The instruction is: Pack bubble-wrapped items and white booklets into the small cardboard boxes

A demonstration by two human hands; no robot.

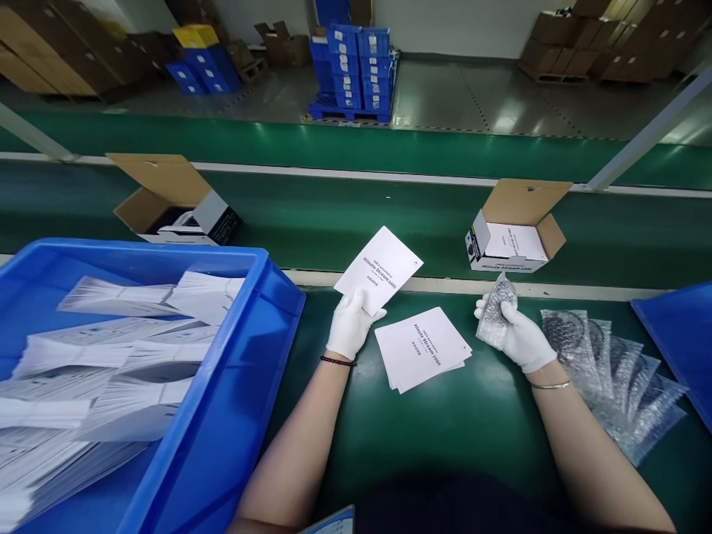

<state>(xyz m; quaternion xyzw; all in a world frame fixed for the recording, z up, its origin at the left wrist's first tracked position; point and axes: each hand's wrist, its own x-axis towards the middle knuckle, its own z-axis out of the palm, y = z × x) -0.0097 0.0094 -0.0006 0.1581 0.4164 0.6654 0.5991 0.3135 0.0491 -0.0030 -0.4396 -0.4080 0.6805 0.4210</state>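
My left hand (349, 325), in a white glove, is closed on a white booklet (379, 268) and holds it up over the edge of the green bench. A small stack of the same booklets (423, 347) lies on the bench between my hands. My right hand (517, 334), also gloved, grips a small bubble-wrap pouch (497, 310) with something dark inside. Just beyond it, an open cardboard box (515, 231) stands on the conveyor with a booklet lying inside.
A big blue bin (245, 348) full of booklets fills the left. Several bubble-wrap pouches (612, 371) lie fanned out at the right, beside another blue bin's corner (678, 341). A second open box (172, 204) sits on the conveyor at left. Blue crates and cartons stand beyond.
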